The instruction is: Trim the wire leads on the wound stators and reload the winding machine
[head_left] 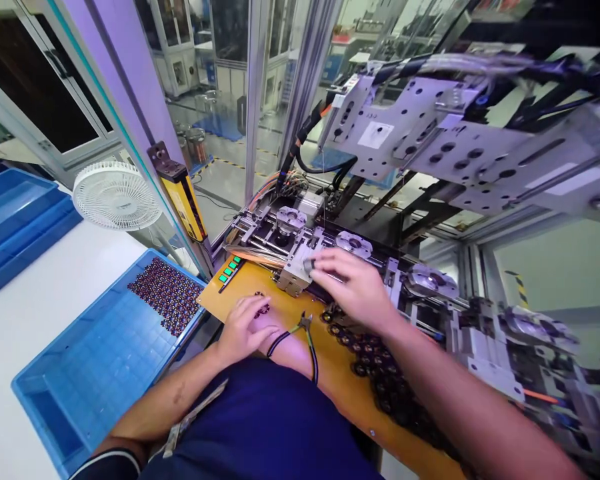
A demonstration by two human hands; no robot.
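My left hand [244, 328] lies palm down on the yellow work surface, fingers stretched and thumb apart. By its fingertips is a small round part [263, 308] with dark and copper-coloured segments, partly covered by the fingers. My right hand [353, 283] is raised over the machine's front edge, thumb and forefinger pinching a small dark grey piece [309, 265] beside a metal block [295, 277]. Between the hands lies a pair of cutting pliers [305, 327], its dark handles spread. Many similar round parts [380, 373] lie in rows beneath my right forearm.
Several round metal fixtures [353, 245] line the machine, below an overhanging perforated metal plate [395, 127]. Green lit buttons [229, 270] sit at the surface's left end. Left of it, a blue tray [105, 360] holds more round parts. A white fan [117, 195] stands behind the tray.
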